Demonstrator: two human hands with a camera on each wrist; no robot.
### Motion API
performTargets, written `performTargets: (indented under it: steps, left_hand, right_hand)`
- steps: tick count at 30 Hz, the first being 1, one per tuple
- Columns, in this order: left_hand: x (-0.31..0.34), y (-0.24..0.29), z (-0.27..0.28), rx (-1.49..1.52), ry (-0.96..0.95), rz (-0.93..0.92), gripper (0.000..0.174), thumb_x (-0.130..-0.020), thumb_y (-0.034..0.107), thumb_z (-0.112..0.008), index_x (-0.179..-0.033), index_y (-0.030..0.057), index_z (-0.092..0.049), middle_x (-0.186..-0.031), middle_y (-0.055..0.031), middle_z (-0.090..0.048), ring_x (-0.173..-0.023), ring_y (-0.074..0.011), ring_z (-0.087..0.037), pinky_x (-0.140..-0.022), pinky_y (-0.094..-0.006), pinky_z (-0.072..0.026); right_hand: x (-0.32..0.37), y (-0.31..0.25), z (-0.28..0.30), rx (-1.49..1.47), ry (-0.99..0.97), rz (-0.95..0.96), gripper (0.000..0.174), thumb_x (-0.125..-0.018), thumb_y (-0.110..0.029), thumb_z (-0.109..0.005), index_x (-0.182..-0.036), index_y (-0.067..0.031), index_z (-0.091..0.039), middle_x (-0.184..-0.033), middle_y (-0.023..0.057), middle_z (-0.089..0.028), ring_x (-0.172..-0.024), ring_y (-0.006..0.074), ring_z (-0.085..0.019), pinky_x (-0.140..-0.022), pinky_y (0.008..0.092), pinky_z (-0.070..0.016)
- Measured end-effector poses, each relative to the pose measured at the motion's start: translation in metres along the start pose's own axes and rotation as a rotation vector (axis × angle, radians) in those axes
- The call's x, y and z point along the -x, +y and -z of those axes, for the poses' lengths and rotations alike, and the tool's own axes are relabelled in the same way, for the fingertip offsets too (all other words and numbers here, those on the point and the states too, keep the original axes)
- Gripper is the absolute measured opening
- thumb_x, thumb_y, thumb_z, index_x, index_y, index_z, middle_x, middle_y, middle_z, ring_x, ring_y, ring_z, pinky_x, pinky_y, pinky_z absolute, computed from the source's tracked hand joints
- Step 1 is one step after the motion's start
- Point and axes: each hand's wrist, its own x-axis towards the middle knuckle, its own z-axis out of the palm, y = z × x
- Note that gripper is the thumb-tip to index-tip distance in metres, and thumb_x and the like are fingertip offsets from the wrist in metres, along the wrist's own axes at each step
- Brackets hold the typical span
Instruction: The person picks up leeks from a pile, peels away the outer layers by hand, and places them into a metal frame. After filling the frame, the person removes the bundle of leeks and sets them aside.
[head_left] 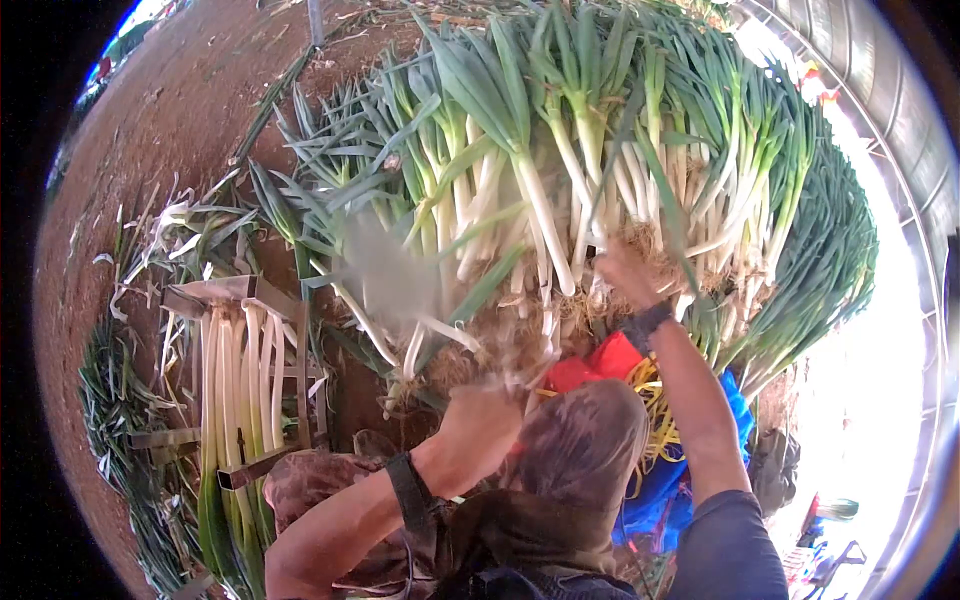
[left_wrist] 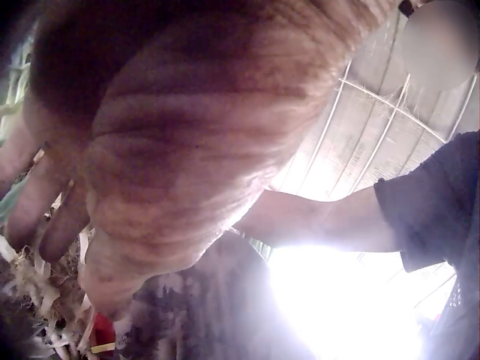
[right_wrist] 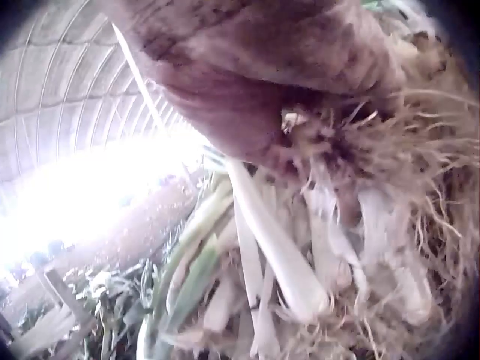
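A large heap of leeks [head_left: 545, 220], with green tops, white stalks and tangled roots, lies across the ground before the person. The right hand [head_left: 630, 275] reaches into the root ends at the middle of the heap. In the right wrist view its fingers curl over a leek's roots [right_wrist: 349, 142], with pale stalks [right_wrist: 281, 247] just below. Held low over the knee, the left hand [head_left: 475, 430] is nearest to several loose root ends [head_left: 450, 365]. The left wrist view shows its palm and its loosely spread fingers [left_wrist: 52, 202], with nothing gripped.
A metal frame [head_left: 265, 465] holding several leeks stands at the left. Beside the right knee are a blue bag [head_left: 680, 500], yellow straps [head_left: 655, 430] and red material [head_left: 590, 365]. Bare brown soil [head_left: 200, 110] spreads at the far left.
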Motion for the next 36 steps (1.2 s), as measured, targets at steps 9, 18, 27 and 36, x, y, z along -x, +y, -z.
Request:
performTargets:
  steps: [9, 18, 27, 36]
  left_hand:
    - [0.005, -0.007, 0.002, -0.085, 0.048, -0.039, 0.032, -0.083, 0.012, -0.059, -0.110, -0.0035, -0.061, -0.085, -0.0110, -0.063, -0.077, -0.0263, -0.063, -0.072, -0.0419, -0.0496]
    - [0.004, -0.011, -0.001, -0.119, -0.006, 0.025, 0.028, -0.083, 0.014, -0.060, -0.106, -0.0007, -0.062, -0.090, -0.0116, -0.064, -0.087, -0.0287, -0.066, -0.077, -0.0438, -0.0492]
    - [0.002, -0.003, 0.004, -0.134, -0.158, 0.039, 0.027, -0.082, 0.015, -0.062, -0.105, 0.0012, -0.062, -0.088, -0.0101, -0.064, -0.085, -0.0264, -0.065, -0.073, -0.0419, -0.0481]
    - [0.004, -0.002, -0.011, -0.159, -0.034, 0.017, 0.016, -0.085, 0.018, -0.061, -0.095, 0.0050, -0.065, -0.080, -0.0082, -0.063, -0.077, -0.0251, -0.065, -0.068, -0.0430, -0.0485]
  right_hand:
    - [0.027, -0.016, -0.028, 0.255, 0.155, 0.172, 0.027, -0.081, -0.011, -0.054, -0.094, 0.0104, -0.064, -0.083, 0.0287, -0.068, -0.080, 0.0440, -0.069, -0.073, 0.0510, -0.0562]
    - [0.023, 0.010, -0.068, 0.255, 0.213, 0.063, 0.038, -0.082, -0.015, -0.057, -0.110, 0.0100, -0.057, -0.090, 0.0283, -0.069, -0.081, 0.0418, -0.069, -0.073, 0.0500, -0.0549]
    - [0.039, -0.002, -0.024, -0.487, 0.188, 0.201, 0.072, -0.074, -0.029, -0.068, -0.129, 0.0104, -0.043, -0.104, 0.0295, -0.063, -0.100, 0.0426, -0.062, -0.091, 0.0457, -0.0471]
    - [0.069, -0.053, 0.084, -0.309, -0.094, -0.027, 0.052, -0.083, -0.025, -0.075, -0.125, 0.0028, -0.061, -0.086, 0.0068, -0.068, -0.072, 0.0196, -0.061, -0.069, 0.0326, -0.0517]
